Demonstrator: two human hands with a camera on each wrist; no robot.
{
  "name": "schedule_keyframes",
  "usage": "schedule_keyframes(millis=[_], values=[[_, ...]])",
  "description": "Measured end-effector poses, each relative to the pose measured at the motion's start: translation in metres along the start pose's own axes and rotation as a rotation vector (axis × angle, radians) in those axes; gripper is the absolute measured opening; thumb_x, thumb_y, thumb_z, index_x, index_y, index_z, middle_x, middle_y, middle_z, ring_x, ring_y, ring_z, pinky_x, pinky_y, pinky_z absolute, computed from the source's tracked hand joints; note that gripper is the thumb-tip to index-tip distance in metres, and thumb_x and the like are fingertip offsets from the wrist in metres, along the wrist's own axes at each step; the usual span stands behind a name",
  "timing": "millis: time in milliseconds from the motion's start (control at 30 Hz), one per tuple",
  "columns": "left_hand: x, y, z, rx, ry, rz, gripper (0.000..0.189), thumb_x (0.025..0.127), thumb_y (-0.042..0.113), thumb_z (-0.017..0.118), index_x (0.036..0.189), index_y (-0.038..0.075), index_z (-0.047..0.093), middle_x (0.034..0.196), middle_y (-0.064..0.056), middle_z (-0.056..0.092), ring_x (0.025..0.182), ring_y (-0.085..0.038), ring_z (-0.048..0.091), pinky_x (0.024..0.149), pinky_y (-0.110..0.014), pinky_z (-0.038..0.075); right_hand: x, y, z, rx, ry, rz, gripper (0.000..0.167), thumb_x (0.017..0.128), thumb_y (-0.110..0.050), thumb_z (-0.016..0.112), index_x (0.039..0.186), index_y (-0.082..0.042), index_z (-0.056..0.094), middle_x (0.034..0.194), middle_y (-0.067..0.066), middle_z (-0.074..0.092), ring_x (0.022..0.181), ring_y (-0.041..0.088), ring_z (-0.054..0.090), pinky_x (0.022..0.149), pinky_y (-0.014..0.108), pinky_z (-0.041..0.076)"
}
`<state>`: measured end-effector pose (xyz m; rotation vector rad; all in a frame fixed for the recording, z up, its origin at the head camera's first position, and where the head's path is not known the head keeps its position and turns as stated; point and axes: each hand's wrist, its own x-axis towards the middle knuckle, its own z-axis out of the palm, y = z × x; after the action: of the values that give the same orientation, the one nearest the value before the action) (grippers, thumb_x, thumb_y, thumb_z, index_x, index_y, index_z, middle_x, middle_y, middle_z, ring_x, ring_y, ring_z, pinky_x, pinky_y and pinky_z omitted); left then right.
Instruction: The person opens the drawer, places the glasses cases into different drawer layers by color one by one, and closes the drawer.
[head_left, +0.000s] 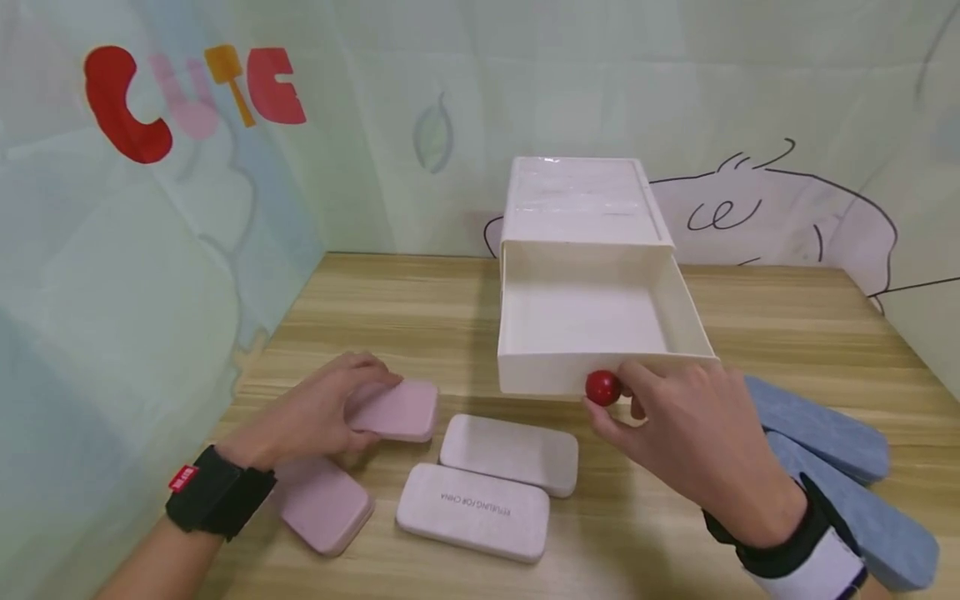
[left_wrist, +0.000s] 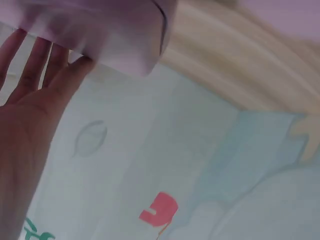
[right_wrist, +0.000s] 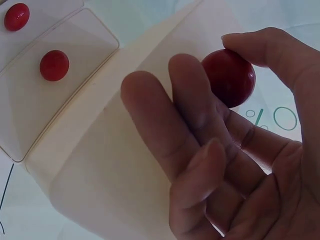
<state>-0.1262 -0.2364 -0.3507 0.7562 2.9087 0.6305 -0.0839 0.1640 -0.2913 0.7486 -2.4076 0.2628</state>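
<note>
My right hand (head_left: 686,429) pinches the round red knob (head_left: 603,388) on the front of a white drawer (head_left: 543,375). That drawer is pulled out of its cabinet (head_left: 581,200), and its visible inside holds nothing. In the right wrist view, thumb and forefinger press on the knob (right_wrist: 230,77) from either side. On the left, my left hand (head_left: 318,408) grips a pink glasses case (head_left: 405,410), fingers over the top and thumb along the near side. A second pink case (head_left: 326,508) lies just below that wrist, partly covered by it.
Two pale glasses cases (head_left: 510,454) lie side by side in the middle, the nearer one (head_left: 472,510) printed with lettering. Two blue cases (head_left: 825,429) lie at right, partly behind my right wrist. More red knobs (right_wrist: 54,65) show on neighbouring drawer fronts. A patterned cloth backs the table.
</note>
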Motion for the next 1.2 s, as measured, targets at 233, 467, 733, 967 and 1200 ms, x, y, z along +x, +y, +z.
schedule_keyframes(millis=[233,467,733,967,1200], values=[[0.003,0.015,-0.029,0.06,0.155,0.065,0.063,0.078,0.028,0.088,0.135,0.014,0.065,0.131,-0.005,0.06,0.112,-0.021,0.06,0.092,-0.042,0.054,0.0,0.001,0.002,0.002,0.049,-0.02,0.021,0.074,-0.03,0.082,0.071,-0.017,0.065,0.053,-0.01,0.055,0.046,0.003,0.044,0.043,0.019,0.026],[0.012,0.041,-0.065,0.116,0.363,0.288,0.066,0.072,0.022,0.092,0.133,0.013,0.068,0.124,-0.004,0.063,0.106,-0.019,0.062,0.081,-0.025,0.052,0.0,0.001,0.003,-0.006,0.059,-0.019,0.021,0.074,-0.03,0.081,0.071,-0.017,0.065,0.052,-0.01,0.055,0.046,0.004,0.044,0.042,0.02,0.026],[0.03,0.086,-0.104,0.133,0.428,0.371,0.063,0.071,0.027,0.093,0.128,0.013,0.071,0.121,-0.004,0.07,0.106,-0.018,0.066,0.083,-0.022,0.054,0.0,0.001,0.003,-0.01,0.064,-0.015,0.023,0.074,-0.03,0.081,0.068,-0.017,0.062,0.052,-0.009,0.053,0.045,0.005,0.043,0.042,0.02,0.025],[0.057,0.122,-0.117,0.15,0.376,0.454,0.056,0.078,0.039,0.088,0.124,0.01,0.074,0.115,-0.005,0.072,0.101,-0.017,0.066,0.079,-0.036,0.057,-0.001,0.0,0.002,-0.012,0.038,-0.005,0.025,0.075,-0.031,0.082,0.069,-0.016,0.063,0.052,-0.008,0.054,0.046,0.005,0.043,0.043,0.019,0.025],[0.089,0.148,-0.119,0.177,0.308,0.502,0.058,0.082,0.046,0.083,0.125,0.01,0.073,0.114,-0.008,0.074,0.096,-0.016,0.065,0.078,-0.032,0.055,-0.001,0.001,0.002,-0.022,0.034,-0.004,0.026,0.075,-0.033,0.082,0.071,-0.016,0.063,0.052,-0.008,0.055,0.045,0.006,0.045,0.041,0.02,0.025]])
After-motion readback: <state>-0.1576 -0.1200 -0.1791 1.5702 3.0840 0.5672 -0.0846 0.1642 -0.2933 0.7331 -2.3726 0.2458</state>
